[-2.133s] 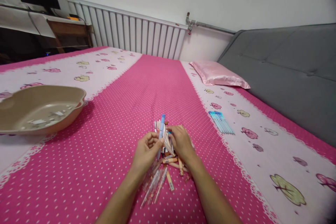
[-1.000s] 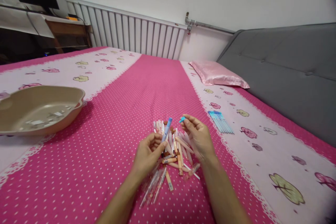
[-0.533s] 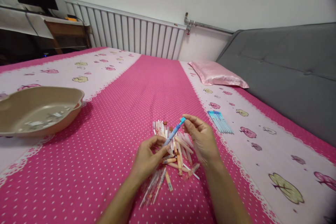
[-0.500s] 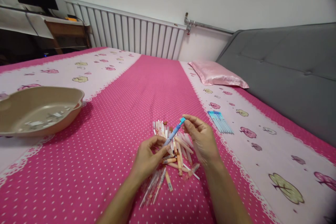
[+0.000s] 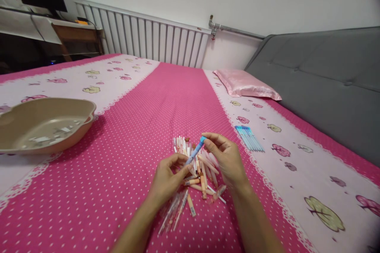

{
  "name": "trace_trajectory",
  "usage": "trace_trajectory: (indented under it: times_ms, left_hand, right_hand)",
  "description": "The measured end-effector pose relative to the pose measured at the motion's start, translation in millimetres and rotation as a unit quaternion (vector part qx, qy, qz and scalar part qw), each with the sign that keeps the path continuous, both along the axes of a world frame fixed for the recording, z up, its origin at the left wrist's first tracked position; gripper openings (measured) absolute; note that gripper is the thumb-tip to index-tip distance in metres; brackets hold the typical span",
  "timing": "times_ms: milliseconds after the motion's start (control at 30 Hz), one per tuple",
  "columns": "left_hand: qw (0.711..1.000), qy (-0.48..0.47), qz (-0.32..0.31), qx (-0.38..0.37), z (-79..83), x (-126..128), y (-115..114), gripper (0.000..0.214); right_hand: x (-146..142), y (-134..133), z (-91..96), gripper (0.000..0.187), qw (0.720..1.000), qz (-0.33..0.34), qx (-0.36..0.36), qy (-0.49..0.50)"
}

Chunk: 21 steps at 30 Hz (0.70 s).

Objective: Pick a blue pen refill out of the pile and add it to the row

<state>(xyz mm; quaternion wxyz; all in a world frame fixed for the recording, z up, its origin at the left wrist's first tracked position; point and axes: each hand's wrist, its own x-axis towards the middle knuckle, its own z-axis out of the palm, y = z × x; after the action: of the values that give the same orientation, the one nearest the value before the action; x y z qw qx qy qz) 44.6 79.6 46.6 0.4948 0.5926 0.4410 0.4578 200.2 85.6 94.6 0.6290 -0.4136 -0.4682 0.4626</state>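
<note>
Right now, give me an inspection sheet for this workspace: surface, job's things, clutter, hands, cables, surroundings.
Surface: bed sheet, pink with white dots, pale printed strips on both sides.
Job's things: blue pen, held tilted above a loose pile of orange and clear pens; row of blue pens lies apart on the right pale strip.
Clutter: tan tray at left, small scraps inside; pink pillow at far right.
Hands: left hand pinches the pen's lower barrel; right hand pinches its light blue top end.
Cables: nothing seen on the bed.
Surroundings: white radiator, grey padded headboard, wooden desk far left.
</note>
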Motion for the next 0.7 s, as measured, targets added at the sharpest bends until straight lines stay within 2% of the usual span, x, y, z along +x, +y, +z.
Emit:
trace_trajectory:
  times_ms: [200,367,500,600,700]
  left_hand:
    - [1.0,-0.01,-0.005,-0.014,0.2,0.2,-0.1,0.013]
    - [0.997,-0.067,0.002,-0.048,3.3,-0.6,-0.1,0.018]
    - [0.99,-0.121,0.04,-0.065,6.8,-3.2,0.3,0.023]
    - [0.983,-0.158,0.047,-0.078,6.6,-5.2,0.4,0.028]
    - [0.977,-0.189,0.055,-0.077,4.2,-6.5,1.1,0.03]
  right_hand:
    - [-0.5,0.2,-0.6,0.018,1.0,-0.001,-0.004,-0.015]
    - [-0.2,-0.6,0.0,0.028,0.999,0.019,-0.017,-0.029]
    - [-0.3,-1.1,-4.5,0.028,0.99,0.088,-0.049,-0.094]
    - [-5.3,-1.8,-10.8,0.029,0.971,0.165,-0.091,-0.147]
    - [-12.7,-2.6,-16.7,0.028,0.956,0.217,-0.12,-0.157]
